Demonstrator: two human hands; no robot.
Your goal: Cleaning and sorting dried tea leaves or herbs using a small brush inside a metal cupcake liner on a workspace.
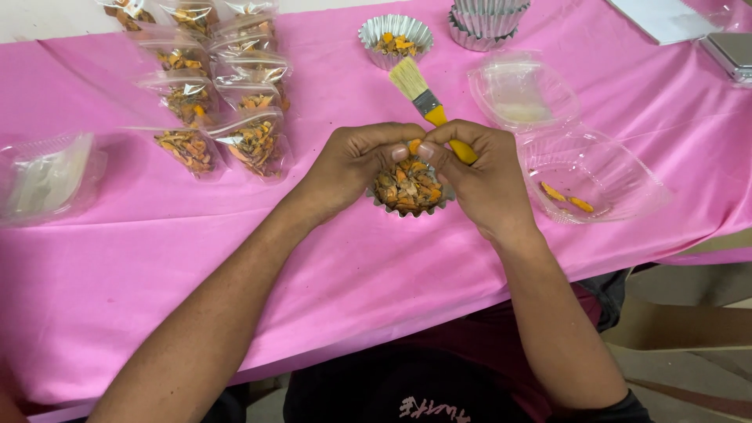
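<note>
A pink cloth-covered table [117, 258] carried everything. Near its front edge, the left hand [356, 160] and right hand [482, 176] cupped a fluted foil cup of orange-brown dried pieces [407, 188]; the right hand's fingers also pinched a yellow-handled brush [427, 102]. Keeping the cup level seemed wise.

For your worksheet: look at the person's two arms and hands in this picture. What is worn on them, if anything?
Both forearms are bare. The left hand and right hand wear no gloves, and no rings, watch or bracelet show. Nails are short and unpainted. A dark sleeve edge shows near the right elbow; the left arm leaves the picture with no sleeve showing.
</note>
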